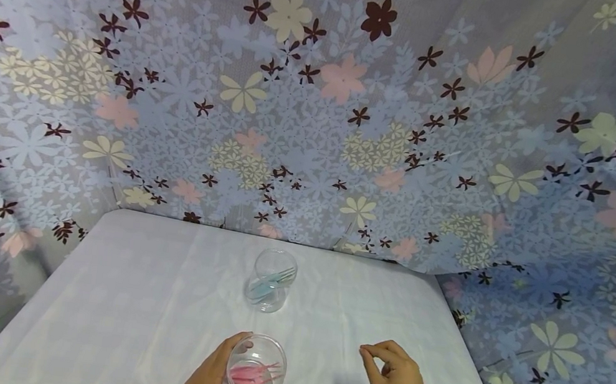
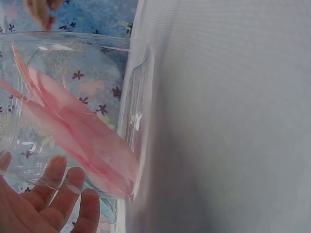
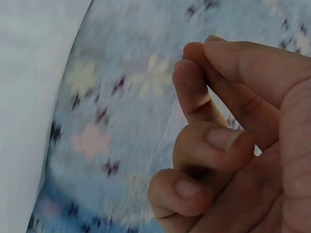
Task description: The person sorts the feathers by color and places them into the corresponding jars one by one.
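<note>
My left hand (image 1: 215, 373) grips a clear plastic cup (image 1: 280, 358) by its side, near the front of the table. Inside the cup lie several pink folded pieces with thin pointed sticks (image 2: 82, 126), which look like closed paper cocktail umbrellas. They lean at a slant toward the cup's base in the left wrist view. To the right, apart from the cup, my right hand (image 1: 397, 383) is raised over the table. Its thumb and fingertips meet, and the other fingers (image 3: 194, 150) curl inward. Nothing shows between them in the right wrist view.
A second clear cup (image 1: 277, 261) stands behind the first, with several blue-green folded pieces on sticks (image 1: 271, 285) in it. A white cloth covers the table (image 1: 161, 302). Floral fabric (image 1: 315, 124) hangs behind and at both sides.
</note>
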A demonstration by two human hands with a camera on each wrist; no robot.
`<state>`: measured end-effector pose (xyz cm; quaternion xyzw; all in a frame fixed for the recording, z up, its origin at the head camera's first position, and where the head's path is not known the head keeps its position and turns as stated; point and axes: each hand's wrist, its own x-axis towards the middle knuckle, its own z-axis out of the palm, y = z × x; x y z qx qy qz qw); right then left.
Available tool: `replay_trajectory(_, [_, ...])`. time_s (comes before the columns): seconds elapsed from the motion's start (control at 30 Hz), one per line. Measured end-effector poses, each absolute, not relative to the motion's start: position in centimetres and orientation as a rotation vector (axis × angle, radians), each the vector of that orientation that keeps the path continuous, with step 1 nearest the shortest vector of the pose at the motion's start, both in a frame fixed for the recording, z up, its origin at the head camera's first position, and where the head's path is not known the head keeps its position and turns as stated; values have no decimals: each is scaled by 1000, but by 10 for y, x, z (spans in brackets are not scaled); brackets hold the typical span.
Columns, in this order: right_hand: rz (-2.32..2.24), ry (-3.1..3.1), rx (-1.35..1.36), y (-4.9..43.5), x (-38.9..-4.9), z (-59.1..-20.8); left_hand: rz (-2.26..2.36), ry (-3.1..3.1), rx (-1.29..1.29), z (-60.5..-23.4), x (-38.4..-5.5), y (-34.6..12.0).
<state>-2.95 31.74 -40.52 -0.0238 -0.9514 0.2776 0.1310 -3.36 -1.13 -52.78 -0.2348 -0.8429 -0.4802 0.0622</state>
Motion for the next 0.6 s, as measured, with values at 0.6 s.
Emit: replay_trajectory(0.6, [698, -2936, -495, 401, -14, -434, -1471, -2522, -705, -527, -33, -10])
